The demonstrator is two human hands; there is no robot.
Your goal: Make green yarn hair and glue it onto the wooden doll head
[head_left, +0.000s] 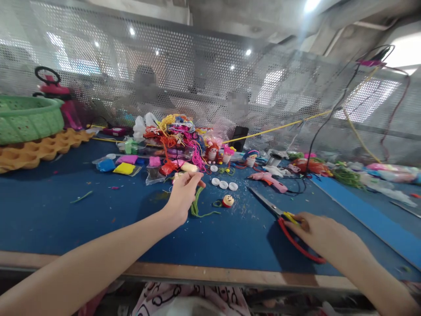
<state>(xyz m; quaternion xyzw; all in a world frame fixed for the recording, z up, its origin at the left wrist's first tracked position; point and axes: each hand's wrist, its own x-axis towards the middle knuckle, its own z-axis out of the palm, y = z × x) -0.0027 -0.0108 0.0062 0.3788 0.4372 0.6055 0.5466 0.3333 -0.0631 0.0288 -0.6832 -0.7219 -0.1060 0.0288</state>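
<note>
My left hand (184, 197) is closed in a pinch over the middle of the table. Strands of green yarn (196, 205) hang from its fingers, and their lower ends reach the blue surface. On the right, my right hand (324, 235) grips a pair of scissors (279, 211) by the red and yellow handles, blades pointing away and to the left. Between the hands sits a small doll head (228, 201) with a drawn face and a red base, a loop of green yarn beside it. Several white caps (224, 184) lie just behind.
A heap of coloured yarn (179, 131) stands at the back, near small finished dolls (213, 152). A pink glue gun (270, 181) with a dark cord lies behind the scissors. Clay packets (126, 168), an egg tray (42, 147) and a green basket (31, 118) occupy the left.
</note>
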